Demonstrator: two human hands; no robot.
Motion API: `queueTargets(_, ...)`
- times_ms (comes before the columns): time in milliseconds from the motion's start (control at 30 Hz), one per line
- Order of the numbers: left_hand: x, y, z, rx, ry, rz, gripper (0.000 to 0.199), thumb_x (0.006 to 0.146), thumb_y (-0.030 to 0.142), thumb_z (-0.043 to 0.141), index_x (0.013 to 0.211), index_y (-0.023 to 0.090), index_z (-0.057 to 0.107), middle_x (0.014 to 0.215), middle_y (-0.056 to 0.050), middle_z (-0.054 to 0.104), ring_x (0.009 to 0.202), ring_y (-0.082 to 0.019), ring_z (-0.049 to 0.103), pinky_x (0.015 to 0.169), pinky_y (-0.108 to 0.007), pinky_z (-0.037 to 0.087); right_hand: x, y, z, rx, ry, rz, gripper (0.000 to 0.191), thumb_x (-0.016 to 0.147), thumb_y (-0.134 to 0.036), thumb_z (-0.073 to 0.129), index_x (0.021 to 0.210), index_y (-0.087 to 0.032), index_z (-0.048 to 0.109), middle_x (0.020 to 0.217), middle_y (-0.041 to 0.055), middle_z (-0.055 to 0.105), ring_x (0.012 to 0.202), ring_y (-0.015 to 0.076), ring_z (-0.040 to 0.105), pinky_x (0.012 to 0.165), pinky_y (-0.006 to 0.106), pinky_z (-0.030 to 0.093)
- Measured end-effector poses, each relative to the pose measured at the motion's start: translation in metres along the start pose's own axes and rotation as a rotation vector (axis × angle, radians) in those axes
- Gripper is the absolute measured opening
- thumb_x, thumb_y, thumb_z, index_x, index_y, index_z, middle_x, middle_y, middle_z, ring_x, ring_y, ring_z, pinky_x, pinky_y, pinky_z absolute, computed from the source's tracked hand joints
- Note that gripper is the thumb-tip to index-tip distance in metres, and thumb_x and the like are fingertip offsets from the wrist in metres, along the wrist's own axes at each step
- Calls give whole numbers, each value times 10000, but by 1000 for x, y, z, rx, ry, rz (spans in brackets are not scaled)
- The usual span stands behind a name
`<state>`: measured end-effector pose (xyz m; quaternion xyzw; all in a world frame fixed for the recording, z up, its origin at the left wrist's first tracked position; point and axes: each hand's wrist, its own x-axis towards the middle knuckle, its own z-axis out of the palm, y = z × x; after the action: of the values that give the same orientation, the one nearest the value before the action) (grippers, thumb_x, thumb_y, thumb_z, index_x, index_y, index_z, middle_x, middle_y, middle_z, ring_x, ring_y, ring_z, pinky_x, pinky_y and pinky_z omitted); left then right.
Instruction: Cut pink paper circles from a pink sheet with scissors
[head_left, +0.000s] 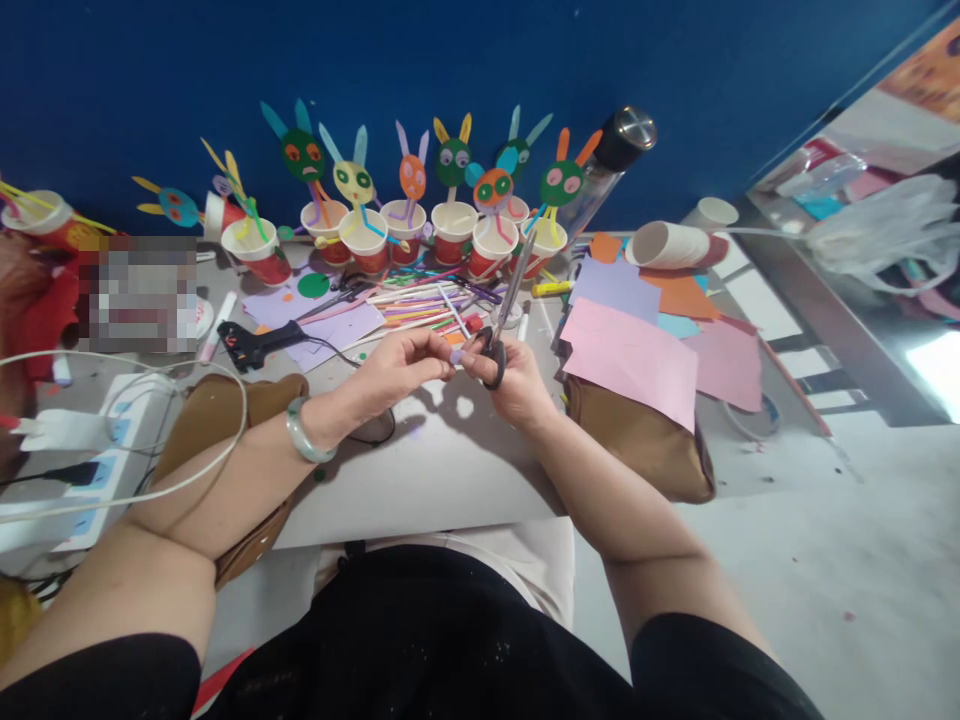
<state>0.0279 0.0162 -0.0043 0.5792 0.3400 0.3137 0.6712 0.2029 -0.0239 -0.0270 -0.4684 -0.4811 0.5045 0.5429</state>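
Scissors point up and away from me, their black handle in my right hand. A small purple piece shows at the thumb and fingertips of that same hand. Close to its left, my left hand has thumb and fingertips brought together; anything between them is too small to make out. Beyond both hands lie thin coloured sticks and a sheet of purple paper. A black glue gun rests left of my left hand.
Paper cups with colourful paper figures line the blue wall. A bottle leans behind them. Pink paper lies on a brown pouch at right. A power strip and white cable are at left.
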Motion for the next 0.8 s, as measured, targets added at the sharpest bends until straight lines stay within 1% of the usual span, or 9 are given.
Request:
queueTargets(100, -1, 1, 0, 92, 4, 53, 173, 718, 283, 754, 748, 154, 641, 675, 6, 648, 611, -96, 559, 590, -235, 427, -1, -2, 1, -2, -24, 11, 355, 677, -457, 828, 672, -176, 611, 642, -26, 547, 611, 104, 425, 597, 266, 335)
queueTargets(167, -1, 2, 0, 130, 6, 78, 209, 734, 323, 758, 715, 152, 640, 660, -1, 648, 594, -93, 544, 571, -233, 411, -1, -2, 2, -15, -30, 13, 366, 678, -469, 822, 666, -176, 603, 640, -25, 540, 615, 107, 428, 599, 267, 337)
queueTargets(300, -4, 6, 1, 153, 35, 85, 224, 771, 344, 733, 693, 152, 646, 668, -17, 670, 608, -103, 562, 587, -241, 423, 0, -3, 0, -54, -48, 4, 398, 712, -507, 788, 647, -179, 573, 640, -22, 520, 617, 110, 418, 599, 270, 332)
queueTargets(367, -6, 11, 0, 134, 58, 88, 201, 778, 329, 717, 699, 158, 648, 689, -20, 683, 648, -115, 592, 629, -248, 452, 1, -4, -4, -74, -86, 17, 427, 712, -540, 784, 651, -182, 560, 627, -26, 489, 610, 110, 399, 586, 268, 314)
queueTargets(433, -8, 16, -2, 112, 84, 95, 182, 780, 314, 705, 699, 163, 643, 708, -17, 689, 687, -122, 611, 673, -252, 470, 3, -8, -9, -93, -167, 35, 469, 702, -589, 782, 664, -182, 552, 617, -33, 454, 603, 109, 380, 570, 265, 288)
queueTargets(567, -10, 25, -9, 81, 138, 134, 170, 763, 303, 713, 688, 170, 640, 715, -11, 683, 716, -131, 617, 702, -261, 478, 6, -18, -20, -190, -433, 83, 565, 680, -691, 757, 678, -168, 544, 628, -33, 452, 594, 97, 363, 557, 260, 258)
queueTargets(633, -11, 27, -13, 83, 166, 159, 166, 742, 301, 730, 683, 170, 648, 710, -8, 674, 714, -136, 614, 701, -267, 481, 7, -21, -24, -244, -543, 102, 591, 684, -721, 736, 682, -161, 547, 629, -33, 458, 594, 95, 368, 552, 257, 259)
queueTargets(733, -11, 29, -17, 114, 207, 198, 163, 724, 291, 745, 669, 169, 652, 695, -4, 661, 716, -137, 610, 707, -272, 483, 9, -22, -28, -274, -631, 111, 608, 699, -743, 707, 687, -158, 543, 624, -36, 454, 592, 94, 376, 546, 252, 260)
queueTargets(800, -11, 29, -20, 117, 209, 219, 151, 724, 270, 739, 663, 169, 644, 692, -4, 659, 737, -145, 625, 728, -279, 488, 9, -22, -28, -276, -651, 112, 615, 698, -751, 701, 679, -159, 534, 621, -38, 453, 588, 92, 373, 545, 249, 260)
